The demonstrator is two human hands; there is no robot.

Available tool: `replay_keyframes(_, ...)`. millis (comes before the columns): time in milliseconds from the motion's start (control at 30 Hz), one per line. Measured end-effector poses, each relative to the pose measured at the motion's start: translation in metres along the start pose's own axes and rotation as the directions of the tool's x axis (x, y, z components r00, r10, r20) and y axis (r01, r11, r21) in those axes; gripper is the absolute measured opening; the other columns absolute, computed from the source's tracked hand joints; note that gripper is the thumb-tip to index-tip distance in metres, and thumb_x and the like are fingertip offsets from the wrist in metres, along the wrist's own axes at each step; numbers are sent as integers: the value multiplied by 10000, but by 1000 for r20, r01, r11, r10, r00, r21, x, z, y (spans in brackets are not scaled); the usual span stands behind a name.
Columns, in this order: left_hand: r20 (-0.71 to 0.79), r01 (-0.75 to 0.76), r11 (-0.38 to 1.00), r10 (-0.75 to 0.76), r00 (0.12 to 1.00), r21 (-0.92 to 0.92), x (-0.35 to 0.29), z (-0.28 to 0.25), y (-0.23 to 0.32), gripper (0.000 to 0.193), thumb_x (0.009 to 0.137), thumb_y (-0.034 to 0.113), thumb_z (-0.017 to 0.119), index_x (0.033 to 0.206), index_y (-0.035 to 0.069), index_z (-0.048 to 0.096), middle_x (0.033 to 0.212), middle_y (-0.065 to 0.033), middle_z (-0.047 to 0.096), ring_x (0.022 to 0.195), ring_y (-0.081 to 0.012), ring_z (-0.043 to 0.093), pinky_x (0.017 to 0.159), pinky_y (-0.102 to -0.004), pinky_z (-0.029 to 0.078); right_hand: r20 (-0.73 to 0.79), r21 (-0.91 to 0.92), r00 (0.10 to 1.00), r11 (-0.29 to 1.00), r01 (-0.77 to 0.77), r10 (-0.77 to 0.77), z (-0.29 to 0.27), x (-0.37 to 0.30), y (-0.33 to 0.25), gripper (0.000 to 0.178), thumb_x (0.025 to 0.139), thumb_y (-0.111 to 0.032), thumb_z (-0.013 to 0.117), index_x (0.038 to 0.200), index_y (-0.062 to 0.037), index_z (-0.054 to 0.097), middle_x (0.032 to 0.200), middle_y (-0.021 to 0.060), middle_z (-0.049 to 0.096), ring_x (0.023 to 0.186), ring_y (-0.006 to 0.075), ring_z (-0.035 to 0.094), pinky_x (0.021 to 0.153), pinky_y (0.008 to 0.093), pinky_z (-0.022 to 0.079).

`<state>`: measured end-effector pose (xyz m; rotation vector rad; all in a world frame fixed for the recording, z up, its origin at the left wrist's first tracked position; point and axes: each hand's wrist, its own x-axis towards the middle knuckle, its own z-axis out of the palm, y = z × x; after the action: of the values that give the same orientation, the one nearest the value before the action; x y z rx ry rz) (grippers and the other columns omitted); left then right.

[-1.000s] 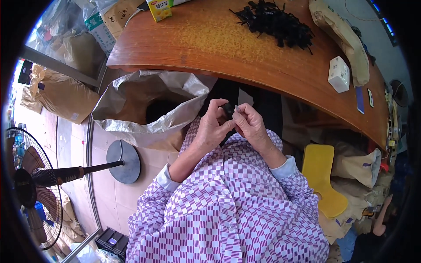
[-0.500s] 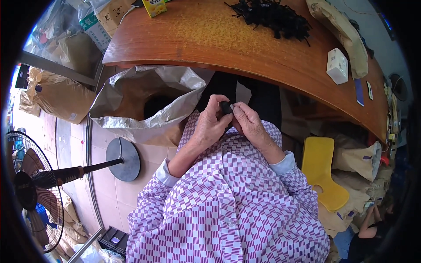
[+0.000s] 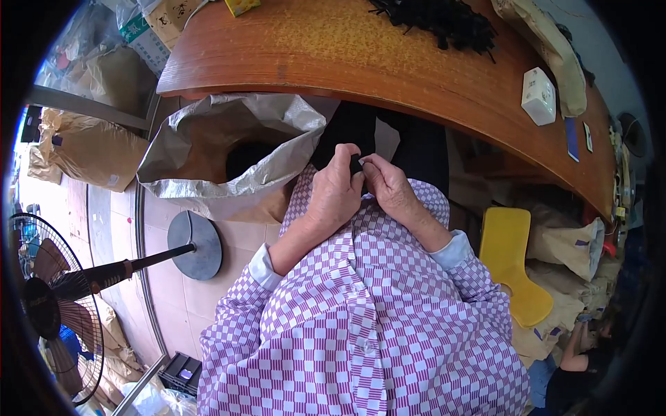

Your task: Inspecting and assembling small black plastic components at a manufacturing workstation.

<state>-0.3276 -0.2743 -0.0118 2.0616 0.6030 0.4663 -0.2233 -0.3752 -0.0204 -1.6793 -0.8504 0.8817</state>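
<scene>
Over my lap, both hands meet at a small black piece [image 3: 356, 164], mostly covered by my fingers; its exact kind does not show. My left hand [image 3: 334, 187] is closed around its left side, thumb and index finger pinching it. Fingertips of my right hand [image 3: 392, 193] pinch its right side. A heap of black strip-like pieces [image 3: 444, 24] lies on the wooden table [image 3: 291, 59] ahead of me. Just left of my hands stands a wide-mouthed woven sack [image 3: 208, 187] with something dark inside.
A standing fan [image 3: 52, 305] with a round base [image 3: 194, 244] is at my left. To my right is a yellow plastic chair [image 3: 505, 249] beside brown paper sacks [image 3: 565, 249]. A white tissue pack [image 3: 539, 97] sits on the table's right. Another person [image 3: 579, 367] is at lower right.
My fingers have drawn closer around the black piece, so less of it shows. The left hand has turned slightly more upright. The view has shifted a little.
</scene>
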Motion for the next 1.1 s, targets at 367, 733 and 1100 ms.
replay_keyframes(367, 70, 134, 817, -114, 991, -561, 13, -4, -1, 267, 843, 17, 534, 1081, 48, 417, 888, -145, 601, 669, -254, 606, 549, -296, 463, -87, 255, 994, 962, 93, -73, -8, -1, 3, 229, 992, -226, 442, 1039, -33, 556, 738, -9, 531, 532, 37, 410, 467, 189, 339)
replay_keyframes(733, 391, 405, 248, -104, 914, -880, 12, -20, 6, 385, 959, 133, 462, 1337, 97, 403, 887, -48, 556, 627, -81, 502, 501, -160, 359, -26, 653, 999, 756, 45, -37, -22, -2, 0, 191, 933, -240, 560, 1005, -63, 564, 740, -9, 589, 481, 8, 424, 414, 134, 315)
replay_keyframes(1100, 572, 518, 456, -24, 820, -724, 7, -4, 26, 404, 965, 172, 460, 1352, 73, 403, 844, -24, 548, 590, -39, 456, 488, -146, 317, 67, 653, 997, 757, -23, -27, -36, -15, 5, 194, 917, -210, 598, 1040, -60, 590, 706, -50, 531, 609, 14, 474, 521, 160, 382)
